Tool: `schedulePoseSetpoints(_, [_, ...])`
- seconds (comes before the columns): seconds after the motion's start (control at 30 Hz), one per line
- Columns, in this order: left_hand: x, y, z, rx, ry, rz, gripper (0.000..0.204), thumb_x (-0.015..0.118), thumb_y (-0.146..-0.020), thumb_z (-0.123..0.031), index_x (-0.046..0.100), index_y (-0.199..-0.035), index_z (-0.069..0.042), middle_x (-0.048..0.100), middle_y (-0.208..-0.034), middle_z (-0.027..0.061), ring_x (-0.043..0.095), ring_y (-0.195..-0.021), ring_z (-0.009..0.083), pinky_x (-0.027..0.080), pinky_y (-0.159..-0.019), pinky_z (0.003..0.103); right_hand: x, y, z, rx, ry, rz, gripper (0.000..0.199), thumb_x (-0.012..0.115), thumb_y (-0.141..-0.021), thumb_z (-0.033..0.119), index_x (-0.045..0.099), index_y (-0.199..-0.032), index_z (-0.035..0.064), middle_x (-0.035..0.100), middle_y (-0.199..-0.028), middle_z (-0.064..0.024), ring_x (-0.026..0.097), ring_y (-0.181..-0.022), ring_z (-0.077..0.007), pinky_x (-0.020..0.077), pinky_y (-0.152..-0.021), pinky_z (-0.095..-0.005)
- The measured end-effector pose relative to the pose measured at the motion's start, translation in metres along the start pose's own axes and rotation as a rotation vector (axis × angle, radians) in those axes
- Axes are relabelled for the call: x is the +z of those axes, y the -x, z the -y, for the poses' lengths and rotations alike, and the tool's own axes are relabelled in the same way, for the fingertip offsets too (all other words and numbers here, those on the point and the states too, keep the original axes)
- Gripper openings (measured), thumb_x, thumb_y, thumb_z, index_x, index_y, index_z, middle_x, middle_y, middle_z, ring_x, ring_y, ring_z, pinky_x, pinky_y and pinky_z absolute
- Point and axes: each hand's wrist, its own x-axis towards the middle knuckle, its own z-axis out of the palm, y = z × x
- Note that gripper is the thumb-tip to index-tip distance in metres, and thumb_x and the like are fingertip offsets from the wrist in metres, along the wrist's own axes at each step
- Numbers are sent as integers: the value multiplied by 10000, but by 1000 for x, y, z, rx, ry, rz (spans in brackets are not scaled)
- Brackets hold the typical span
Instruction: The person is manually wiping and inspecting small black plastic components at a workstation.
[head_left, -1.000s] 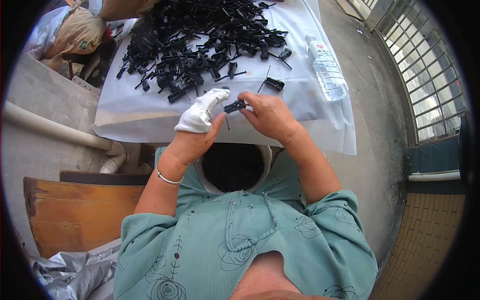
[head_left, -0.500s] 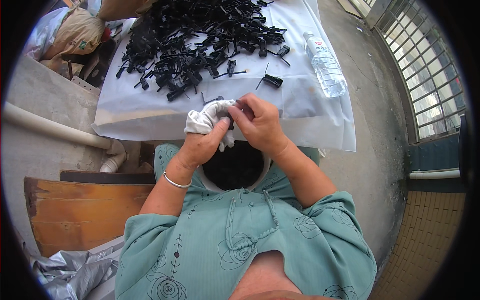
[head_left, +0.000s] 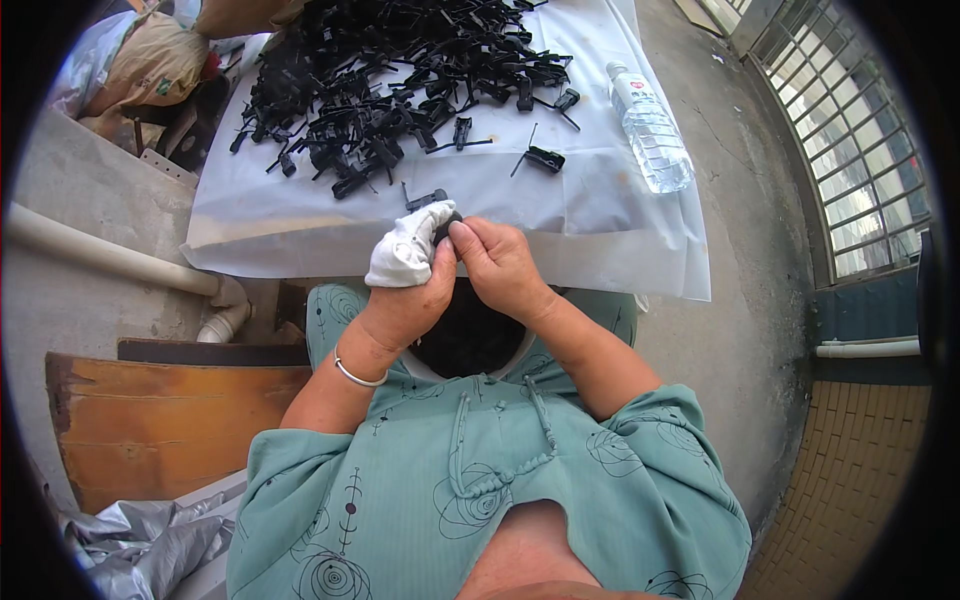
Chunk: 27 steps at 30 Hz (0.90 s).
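My left hand [head_left: 400, 312] is closed around a small black plastic part [head_left: 446, 230], with a white cloth [head_left: 400, 252] covering its fingers. Only the thumb and the back of that hand show bare. From the other side, my right hand [head_left: 500, 268] pinches the same part between thumb and bent fingers. Most of the part is hidden by the hands and cloth. Just beyond them, another black part [head_left: 427, 199] lies near the table's front edge. Below the hands, a white bucket [head_left: 527, 346] with dark contents stands between my knees.
A large heap of black parts [head_left: 400, 90] covers the far side of the plastic-covered table [head_left: 620, 240]. A water bottle [head_left: 650, 130] lies at its right. Wooden boards [head_left: 170, 420] and a pipe [head_left: 110, 255] are on the left, a barred window [head_left: 850, 130] on the right.
My right hand has come slightly down and nearer to me. The white cloth has shifted and now lies more smoothly over my left fingers, uncovering more of the part on the table.
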Motion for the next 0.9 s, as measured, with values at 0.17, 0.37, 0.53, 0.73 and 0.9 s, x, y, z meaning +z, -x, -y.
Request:
schedulePoseSetpoints(0.17, [-3, 2, -4, -45, -6, -20, 261, 546, -802, -13, 540, -1055, 49, 608, -927, 141, 602, -833, 214, 475, -770, 300, 9, -4, -8, 65, -234, 37, 236, 493, -919, 181, 567, -785, 1, 505, -624, -45, 451, -603, -97, 403, -570, -257])
schedulePoseSetpoints(0.37, [-18, 10, 1, -310, 550, 5, 310, 518, -874, -49, 431, -1171, -29, 557, -837, 36, 498, -643, 93, 442, -593, 219, -15, 1, 15, -47, 132, 146, 151, 562, -865, 153, 595, -862, 6, 533, -648, -78, 491, -590, -140, 424, -577, -272])
schedulePoseSetpoints(0.53, [-20, 4, -5, -550, 651, 53, 307, 447, -903, -58, 394, -1206, -53, 539, -825, 10, 419, -551, 34, 369, -482, 177, -27, 0, -1, -305, 235, 119, 159, 669, -761, 87, 613, -893, 18, 563, -669, -79, 505, -556, -136, 422, -542, -255])
schedulePoseSetpoints(0.73, [-26, 2, -10, -492, 630, 374, 331, 424, -875, -91, 392, -1197, -22, 491, -782, 8, 406, -551, 37, 353, -482, 183, -22, -7, 11, -38, 10, 161, 151, 694, -754, 71, 585, -848, 24, 511, -640, 20, 427, -558, -48, 371, -508, -201])
schedulePoseSetpoints(0.9, [-17, 3, -4, -400, 500, 264, 252, 436, -844, -79, 456, -1086, -12, 467, -770, -2, 428, -635, 62, 383, -545, 224, -17, -5, 8, -87, 18, 134, 135, 636, -820, 131, 557, -804, 22, 478, -615, -1, 380, -524, -90, 362, -498, -251])
